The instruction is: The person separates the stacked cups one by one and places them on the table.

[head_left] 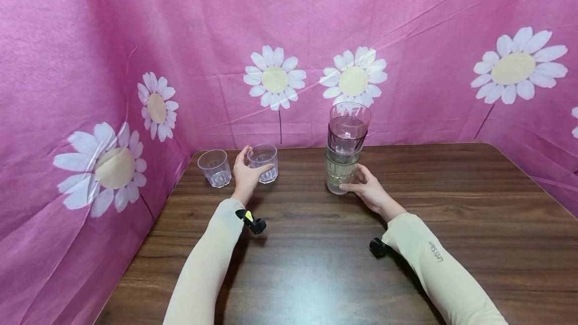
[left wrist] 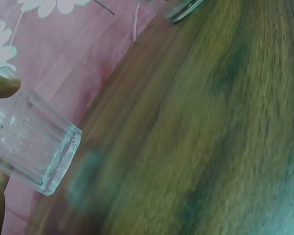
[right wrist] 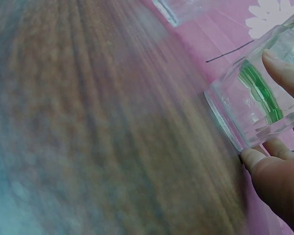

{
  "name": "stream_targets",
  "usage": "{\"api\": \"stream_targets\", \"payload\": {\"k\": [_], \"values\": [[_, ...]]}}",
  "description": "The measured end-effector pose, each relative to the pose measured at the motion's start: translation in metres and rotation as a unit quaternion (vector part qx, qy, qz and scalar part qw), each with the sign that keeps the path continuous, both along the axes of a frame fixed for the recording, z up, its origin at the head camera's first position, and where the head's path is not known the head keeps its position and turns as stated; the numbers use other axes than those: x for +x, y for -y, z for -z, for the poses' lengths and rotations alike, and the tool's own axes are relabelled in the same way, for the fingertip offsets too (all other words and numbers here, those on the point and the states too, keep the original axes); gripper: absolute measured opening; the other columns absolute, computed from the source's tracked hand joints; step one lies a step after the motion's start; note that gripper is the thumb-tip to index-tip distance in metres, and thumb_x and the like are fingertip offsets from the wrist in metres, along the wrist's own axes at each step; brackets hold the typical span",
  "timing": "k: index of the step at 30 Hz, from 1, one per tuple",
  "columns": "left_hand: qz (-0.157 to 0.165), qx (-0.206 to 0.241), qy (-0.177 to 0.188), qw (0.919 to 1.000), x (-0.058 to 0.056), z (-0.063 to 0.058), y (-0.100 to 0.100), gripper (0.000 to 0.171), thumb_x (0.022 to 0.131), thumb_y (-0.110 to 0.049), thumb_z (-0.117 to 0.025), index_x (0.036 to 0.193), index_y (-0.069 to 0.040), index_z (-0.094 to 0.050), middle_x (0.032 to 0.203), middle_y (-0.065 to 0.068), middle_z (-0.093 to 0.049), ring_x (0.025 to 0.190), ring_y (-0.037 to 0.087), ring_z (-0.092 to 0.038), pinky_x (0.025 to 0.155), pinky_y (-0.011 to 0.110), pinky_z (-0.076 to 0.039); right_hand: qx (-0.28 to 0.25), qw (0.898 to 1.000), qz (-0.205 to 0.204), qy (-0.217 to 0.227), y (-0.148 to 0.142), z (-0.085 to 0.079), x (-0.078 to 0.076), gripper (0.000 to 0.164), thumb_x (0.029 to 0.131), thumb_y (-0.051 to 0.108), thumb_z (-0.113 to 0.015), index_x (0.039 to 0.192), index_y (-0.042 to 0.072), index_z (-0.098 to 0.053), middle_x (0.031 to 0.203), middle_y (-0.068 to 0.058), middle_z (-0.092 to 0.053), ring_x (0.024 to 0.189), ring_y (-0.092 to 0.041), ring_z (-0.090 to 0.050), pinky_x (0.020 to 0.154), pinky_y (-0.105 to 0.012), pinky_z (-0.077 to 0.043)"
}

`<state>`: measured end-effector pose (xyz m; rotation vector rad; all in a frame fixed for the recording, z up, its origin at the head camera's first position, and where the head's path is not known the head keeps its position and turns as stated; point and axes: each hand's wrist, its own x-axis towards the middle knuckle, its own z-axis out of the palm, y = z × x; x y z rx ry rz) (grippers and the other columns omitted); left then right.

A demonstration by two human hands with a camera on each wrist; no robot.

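My left hand [head_left: 246,179] grips a clear faceted glass [head_left: 269,172] by its sides, thumb in front and fingers behind. The glass is upright; whether its base touches the table I cannot tell. In the left wrist view, a thumb and a finger lie on opposite sides of this glass [left wrist: 34,142]. My right hand [head_left: 371,192] holds the bottom of a stack of several nested glasses [head_left: 345,149], with a pink-tinted one on top, a dark one under it and a green tint lower down. The right wrist view shows the stack's clear lower glass [right wrist: 235,110] between thumb and fingers.
Another clear glass [head_left: 215,169] stands at the table's back left corner, left of my left hand. The brown wooden table [head_left: 307,255] ends at the back against a pink curtain [head_left: 217,64] printed with white daisies. The tall stack stands close to that back edge.
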<state>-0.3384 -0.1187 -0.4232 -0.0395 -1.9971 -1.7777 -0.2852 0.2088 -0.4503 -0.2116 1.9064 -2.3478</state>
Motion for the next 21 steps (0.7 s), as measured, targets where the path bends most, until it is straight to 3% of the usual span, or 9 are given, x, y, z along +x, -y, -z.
{"api": "stream_targets", "payload": {"k": [15, 21], "values": [[-0.019, 0.006, 0.004, 0.9998, -0.003, 0.009, 0.013, 0.089, 0.060, 0.007, -0.089, 0.139, 0.009, -0.047, 0.138, 0.025, -0.052, 0.131, 0.034, -0.048, 0.110, 0.039, -0.041, 0.009, 1.000, -0.002, 0.004, 0.000, -0.001, -0.001, 0.073, 0.087, -0.014, -0.063, 0.148, 0.005, -0.026, 0.142, -0.013, -0.043, 0.113, -0.009, -0.053, 0.095, -0.022, -0.049], [-0.029, 0.000, 0.012, 0.9995, -0.002, 0.007, 0.015, 0.089, 0.061, 0.008, -0.088, 0.140, 0.007, -0.047, 0.138, 0.024, -0.051, 0.129, 0.035, -0.048, 0.108, 0.040, -0.042, 0.006, 1.000, -0.004, 0.002, 0.000, -0.001, 0.000, 0.073, 0.087, -0.013, -0.063, 0.148, 0.003, -0.026, 0.136, -0.007, -0.047, 0.113, -0.008, -0.054, 0.095, -0.021, -0.048]]}}
